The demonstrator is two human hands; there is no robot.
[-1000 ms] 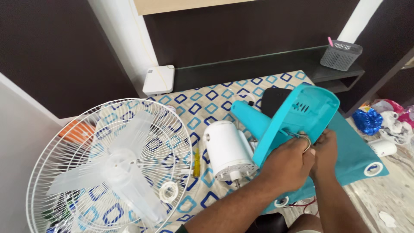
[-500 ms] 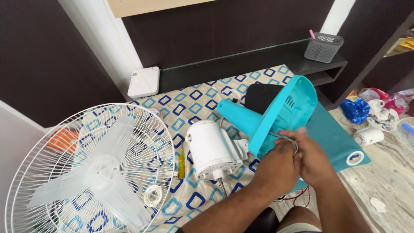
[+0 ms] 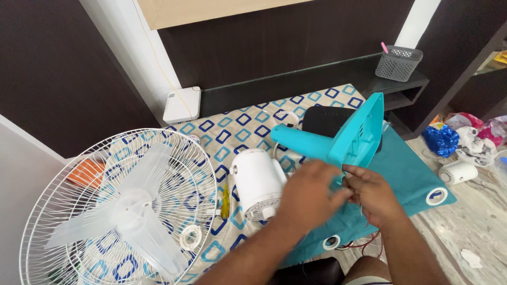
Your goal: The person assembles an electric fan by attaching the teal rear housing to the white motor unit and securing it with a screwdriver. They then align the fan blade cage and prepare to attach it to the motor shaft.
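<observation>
Dark wall panels [image 3: 63,68], low black shelf [image 3: 317,79], marble floor [image 3: 475,227].

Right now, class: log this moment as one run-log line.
left hand: on turquoise fan base | right hand: pinching wires under it | motor: beside, on patterned cloth | grille: left

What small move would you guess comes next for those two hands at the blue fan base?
Probably drawing the wires a little further out of the turquoise fan base. Both the left hand and right hand meet at its lower edge, fingers pinched around thin wires there.
</observation>
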